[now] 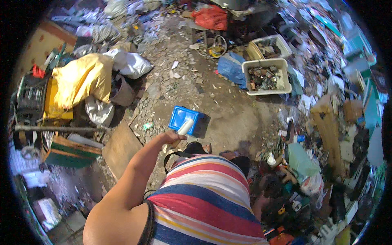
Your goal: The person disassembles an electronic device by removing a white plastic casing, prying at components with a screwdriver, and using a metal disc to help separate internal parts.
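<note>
In front of my body, my left hand (173, 137) is closed around the near end of a white, rod-shaped piece (186, 127). Its far end points ahead and to the right, over a small blue plastic box or stool (178, 116) on the ground. Whether the piece touches the blue plastic cannot be told. A tan bit shows just below my fingers. On my right side, a dim skin-toned shape lies in shadow beside my striped shirt; the fingers of my right hand cannot be made out there.
Ahead to the right stands a cream plastic bin (267, 92) of small scrap, with another bin (281, 43) behind it. A yellow sack (83, 79) and a white sack (132, 64) lie left. A flat brown board (122, 147) rests nearby. Mixed scrap heaps line both sides.
</note>
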`<control>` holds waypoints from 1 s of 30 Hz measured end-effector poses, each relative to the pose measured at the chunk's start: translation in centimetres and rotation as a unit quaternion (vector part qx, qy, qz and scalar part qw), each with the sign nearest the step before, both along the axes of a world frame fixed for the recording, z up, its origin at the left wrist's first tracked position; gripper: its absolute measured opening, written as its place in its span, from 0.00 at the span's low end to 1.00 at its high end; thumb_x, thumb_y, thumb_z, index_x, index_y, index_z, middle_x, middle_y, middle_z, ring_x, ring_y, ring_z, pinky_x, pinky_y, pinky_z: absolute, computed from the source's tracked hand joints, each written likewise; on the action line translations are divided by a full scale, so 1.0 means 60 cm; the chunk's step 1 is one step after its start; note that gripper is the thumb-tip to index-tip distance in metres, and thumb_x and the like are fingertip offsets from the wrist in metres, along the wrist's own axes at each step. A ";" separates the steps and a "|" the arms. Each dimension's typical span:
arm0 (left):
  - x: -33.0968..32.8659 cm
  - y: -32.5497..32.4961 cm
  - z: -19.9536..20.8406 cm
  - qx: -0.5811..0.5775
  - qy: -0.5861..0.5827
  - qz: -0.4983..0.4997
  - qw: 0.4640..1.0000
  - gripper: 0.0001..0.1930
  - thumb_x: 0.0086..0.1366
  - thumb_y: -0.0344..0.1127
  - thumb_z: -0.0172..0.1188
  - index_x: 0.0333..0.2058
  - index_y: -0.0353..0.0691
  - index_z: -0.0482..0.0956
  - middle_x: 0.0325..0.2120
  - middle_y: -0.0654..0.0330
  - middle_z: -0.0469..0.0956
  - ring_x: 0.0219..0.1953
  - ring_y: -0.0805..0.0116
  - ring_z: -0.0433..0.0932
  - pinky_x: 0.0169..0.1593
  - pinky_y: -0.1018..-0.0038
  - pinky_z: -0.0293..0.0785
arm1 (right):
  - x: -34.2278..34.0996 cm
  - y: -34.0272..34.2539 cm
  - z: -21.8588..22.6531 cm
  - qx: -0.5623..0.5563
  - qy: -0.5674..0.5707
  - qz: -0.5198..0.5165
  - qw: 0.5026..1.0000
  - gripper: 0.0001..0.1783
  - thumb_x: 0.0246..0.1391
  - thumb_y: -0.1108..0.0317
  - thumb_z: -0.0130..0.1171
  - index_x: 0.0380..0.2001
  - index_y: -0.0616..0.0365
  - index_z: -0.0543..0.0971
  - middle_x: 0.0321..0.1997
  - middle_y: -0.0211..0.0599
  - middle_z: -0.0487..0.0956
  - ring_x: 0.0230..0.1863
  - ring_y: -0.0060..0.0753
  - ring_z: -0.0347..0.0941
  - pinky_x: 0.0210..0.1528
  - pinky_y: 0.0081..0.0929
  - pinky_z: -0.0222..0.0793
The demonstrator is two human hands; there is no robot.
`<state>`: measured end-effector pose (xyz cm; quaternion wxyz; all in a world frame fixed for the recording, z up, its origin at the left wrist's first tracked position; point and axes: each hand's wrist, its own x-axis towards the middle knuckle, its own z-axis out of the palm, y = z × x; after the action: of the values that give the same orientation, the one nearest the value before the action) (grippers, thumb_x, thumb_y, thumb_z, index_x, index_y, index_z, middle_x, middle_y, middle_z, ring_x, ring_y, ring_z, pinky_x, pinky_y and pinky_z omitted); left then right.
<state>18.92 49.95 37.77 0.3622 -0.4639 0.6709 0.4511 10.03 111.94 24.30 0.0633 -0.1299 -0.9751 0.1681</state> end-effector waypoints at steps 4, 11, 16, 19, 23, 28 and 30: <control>0.063 -0.059 -0.052 0.031 0.013 0.078 0.996 0.36 0.44 0.71 0.60 0.31 0.38 0.79 0.21 0.60 0.72 0.25 0.67 0.71 0.28 0.69 0.66 | -0.143 -0.091 0.006 0.088 -0.036 0.170 0.981 0.33 0.46 0.44 0.62 0.48 0.59 0.74 0.43 0.47 0.78 0.42 0.52 0.74 0.43 0.46 0.70; 0.035 -0.146 -0.029 0.272 0.219 0.379 0.857 0.33 0.58 0.64 0.53 0.46 0.37 0.71 0.34 0.57 0.77 0.33 0.65 0.78 0.36 0.68 0.76 | -0.367 -0.383 0.046 0.054 -0.246 0.342 0.905 0.26 0.45 0.49 0.63 0.44 0.53 0.75 0.36 0.51 0.79 0.41 0.58 0.73 0.41 0.47 0.68; -0.067 -0.244 -0.031 0.246 0.237 0.437 0.832 0.33 0.60 0.63 0.52 0.48 0.38 0.71 0.36 0.56 0.77 0.36 0.65 0.78 0.40 0.68 0.76 | -0.467 -0.586 0.000 0.007 -0.349 0.347 0.871 0.23 0.43 0.51 0.64 0.37 0.57 0.77 0.32 0.50 0.78 0.39 0.57 0.74 0.40 0.45 0.69; -0.138 -0.317 -0.049 0.260 0.211 0.487 0.807 0.32 0.59 0.61 0.55 0.50 0.38 0.69 0.38 0.55 0.76 0.39 0.62 0.77 0.42 0.65 0.75 | -0.555 -0.689 -0.079 0.006 -0.378 0.365 0.851 0.22 0.44 0.50 0.63 0.33 0.59 0.76 0.33 0.52 0.78 0.39 0.58 0.73 0.41 0.45 0.69; -0.211 -0.399 -0.061 0.282 0.197 0.487 0.803 0.31 0.59 0.59 0.56 0.49 0.37 0.69 0.38 0.55 0.76 0.38 0.62 0.77 0.42 0.66 0.75 | -0.651 -0.845 -0.054 0.043 -0.373 0.405 0.834 0.23 0.45 0.51 0.62 0.34 0.60 0.76 0.36 0.54 0.78 0.42 0.59 0.73 0.44 0.46 0.68; -0.269 -0.509 -0.067 0.305 0.197 0.496 0.789 0.34 0.58 0.58 0.58 0.52 0.36 0.66 0.41 0.53 0.75 0.41 0.60 0.76 0.44 0.63 0.74 | -0.755 -1.044 -0.005 0.054 -0.385 0.431 0.815 0.27 0.49 0.49 0.57 0.43 0.61 0.75 0.39 0.57 0.78 0.45 0.59 0.73 0.47 0.47 0.68; -0.299 -0.555 -0.070 0.305 0.197 0.499 0.787 0.33 0.57 0.57 0.59 0.52 0.36 0.66 0.40 0.53 0.74 0.40 0.60 0.76 0.43 0.64 0.74 | -0.785 -1.114 -0.014 0.077 -0.388 0.440 0.806 0.28 0.50 0.48 0.55 0.46 0.60 0.73 0.40 0.57 0.77 0.45 0.59 0.73 0.48 0.46 0.68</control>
<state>0.98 16.62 33.58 0.0692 -0.5005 0.2305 0.8316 -37.07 45.07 23.47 -0.3917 0.2641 -0.8805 0.0377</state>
